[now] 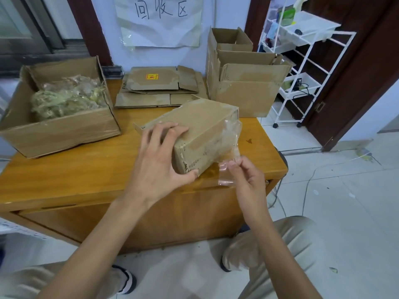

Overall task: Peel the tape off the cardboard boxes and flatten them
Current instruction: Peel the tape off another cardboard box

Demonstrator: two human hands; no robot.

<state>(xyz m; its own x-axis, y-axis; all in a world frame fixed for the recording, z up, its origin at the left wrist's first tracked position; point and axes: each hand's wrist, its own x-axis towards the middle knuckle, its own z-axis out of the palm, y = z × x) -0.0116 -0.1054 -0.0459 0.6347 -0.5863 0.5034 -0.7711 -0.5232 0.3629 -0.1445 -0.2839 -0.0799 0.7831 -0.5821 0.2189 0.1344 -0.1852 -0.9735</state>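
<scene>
- A wooden cabinet (86, 178) fills the middle of the view; everything for the job sits on its top.
- At the back left stands an open box (64, 132) holding a heap of crumpled used tape (67, 98).
- At the back right, open boxes (244, 91) are stacked and nested against the wall.
- Between those two lies a pile of flattened cardboard (155, 91), the top sheet bearing a yellow and red sticker (152, 76).
- A closed small box (200, 126) sits near the cabinet's front edge, tilted, one corner toward the person.
- The left hand (160, 156) comes in from the lower left with the forearm stretched forward; its fingers spread over the small box's top edge and the thumb hooks under the near corner, so it clamps the box.
- The right hand (248, 175) reaches in from the lower right, wrist bent, fingertips and thumb pinching a strip of clear tape (230, 156).
- The strip runs from the small box's right end down to the pinch, partly lifted off the cardboard.
</scene>
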